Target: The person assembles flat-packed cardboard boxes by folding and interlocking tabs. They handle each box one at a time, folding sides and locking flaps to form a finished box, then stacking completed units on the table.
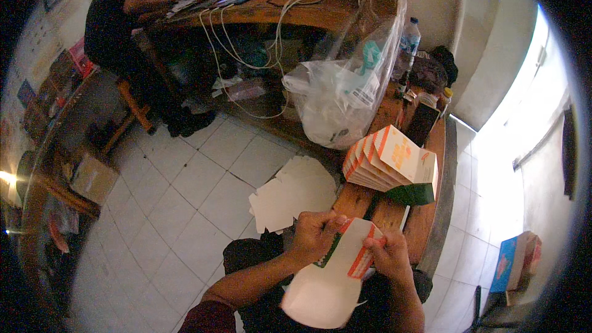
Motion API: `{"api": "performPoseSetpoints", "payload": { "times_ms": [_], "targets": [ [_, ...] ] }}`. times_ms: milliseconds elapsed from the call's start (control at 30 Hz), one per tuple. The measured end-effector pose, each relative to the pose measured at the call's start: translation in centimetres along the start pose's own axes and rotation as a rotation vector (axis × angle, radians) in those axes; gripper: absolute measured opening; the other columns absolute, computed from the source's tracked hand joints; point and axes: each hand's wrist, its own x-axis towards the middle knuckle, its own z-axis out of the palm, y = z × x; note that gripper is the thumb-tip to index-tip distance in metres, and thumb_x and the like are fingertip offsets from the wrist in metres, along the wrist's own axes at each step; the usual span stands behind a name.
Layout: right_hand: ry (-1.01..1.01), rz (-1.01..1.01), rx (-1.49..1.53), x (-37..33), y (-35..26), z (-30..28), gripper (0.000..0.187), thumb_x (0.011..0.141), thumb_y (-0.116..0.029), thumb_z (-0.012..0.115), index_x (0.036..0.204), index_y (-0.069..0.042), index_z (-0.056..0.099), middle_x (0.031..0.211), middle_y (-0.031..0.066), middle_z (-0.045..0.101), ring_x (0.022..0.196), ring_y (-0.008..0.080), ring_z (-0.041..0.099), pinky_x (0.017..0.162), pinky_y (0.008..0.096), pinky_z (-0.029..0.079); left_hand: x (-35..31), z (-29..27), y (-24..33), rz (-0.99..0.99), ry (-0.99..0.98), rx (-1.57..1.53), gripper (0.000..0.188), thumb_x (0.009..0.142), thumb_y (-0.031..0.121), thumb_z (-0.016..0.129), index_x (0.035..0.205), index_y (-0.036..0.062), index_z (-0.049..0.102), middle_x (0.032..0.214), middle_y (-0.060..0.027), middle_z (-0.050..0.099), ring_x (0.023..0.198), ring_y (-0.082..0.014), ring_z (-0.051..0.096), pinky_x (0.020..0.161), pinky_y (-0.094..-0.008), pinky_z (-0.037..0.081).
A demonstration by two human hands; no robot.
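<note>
- The left hand [316, 234] pinches the upper left edge of a white carton blank [324, 296]; the right hand [390, 253] grips its orange-trimmed right side.
- The blank lies over the person's lap.
- Just beyond, folded cartons [401, 157] crowd the wooden bench [354, 201].
- Flat white blanks [296, 188] lie overlapping to the left.
- Behind the folded cartons, a clear plastic bag [333, 108] partly blocks the desk [308, 15].
- A bottle [409, 38] stands beside the bag.

Fisheye view downward from head height
</note>
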Motion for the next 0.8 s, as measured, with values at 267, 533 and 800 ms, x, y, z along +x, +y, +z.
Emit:
{"api": "performPoseSetpoints", "payload": {
  "times_ms": [267,533,800],
  "targets": [
    [0.106,0.246,0.277,1.5,0.9,0.7,0.028,0.094,-0.027,0.054,0.090,0.000,0.061,0.081,0.0106,0.063,0.077,0.0184,0.057,0.068,0.0323,0.045,0.2,-0.1,-0.9,-0.117,-0.014,-0.037,0.032,0.099,0.026,0.045,0.099,-0.0022,0.060,0.074,-0.0049,0.060,0.066,-0.0089,0.051,0.061,-0.0271,0.044],
    [0.391,0.187,0.273,1.2,1.5,3.0,0.037,0.100,-0.031,0.043,0.100,0.002,0.060,0.092,0.0036,0.062,0.085,0.0106,0.054,0.077,0.0259,0.042,0.1,1.5,-2.6,-0.148,-0.024,-0.134,0.034,0.101,0.029,0.042,0.105,-0.0019,0.055,0.089,-0.0015,0.056,0.081,-0.0090,0.048,0.074,-0.0261,0.043],
    [0.362,0.522,0.907,-0.1,6.4,3.1,0.038,0.088,-0.032,0.060,0.109,-0.001,0.056,0.103,0.0067,0.061,0.091,0.0173,0.057,0.084,0.0304,0.044,0.3,1.1,-1.2,-0.117,0.048,-0.064,0.031,0.099,0.025,0.045,0.091,-0.0026,0.056,0.088,-0.0017,0.053,0.081,-0.0087,0.049,0.074,-0.0244,0.041]
  ]
}}
